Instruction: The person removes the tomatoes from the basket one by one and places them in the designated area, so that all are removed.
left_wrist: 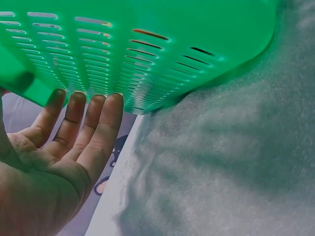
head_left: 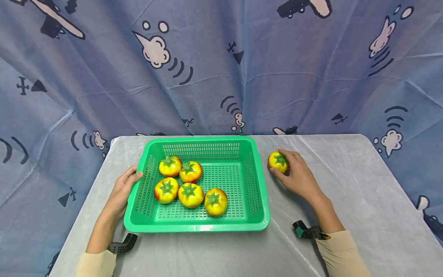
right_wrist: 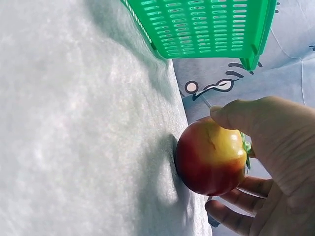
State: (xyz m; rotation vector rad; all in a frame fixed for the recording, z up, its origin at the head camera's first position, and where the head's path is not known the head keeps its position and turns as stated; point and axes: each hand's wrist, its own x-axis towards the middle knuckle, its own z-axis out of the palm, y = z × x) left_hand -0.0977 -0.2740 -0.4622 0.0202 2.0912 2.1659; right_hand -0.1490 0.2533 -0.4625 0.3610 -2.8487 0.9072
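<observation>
A green plastic basket [head_left: 197,228] with slotted walls stands on the table, holding several yellow-and-red tomatoes [head_left: 190,195] with green leafy tops, mostly toward its left. My left hand [head_left: 121,191] holds the basket's left side, thumb at the rim; in the left wrist view its fingers [left_wrist: 101,128] touch the slotted outer wall from outside. To the right of the basket, my right hand [head_left: 300,176] grips another tomato [head_left: 275,161] between thumb and fingers. The right wrist view shows this tomato [right_wrist: 209,157] at the table surface, its red underside facing the camera.
A grey-white cloth covers the table [head_left: 360,192]. Behind it hangs a blue patterned curtain [head_left: 207,77]. Each wrist wears a black band [head_left: 124,244]. The table's far edge runs just behind the basket.
</observation>
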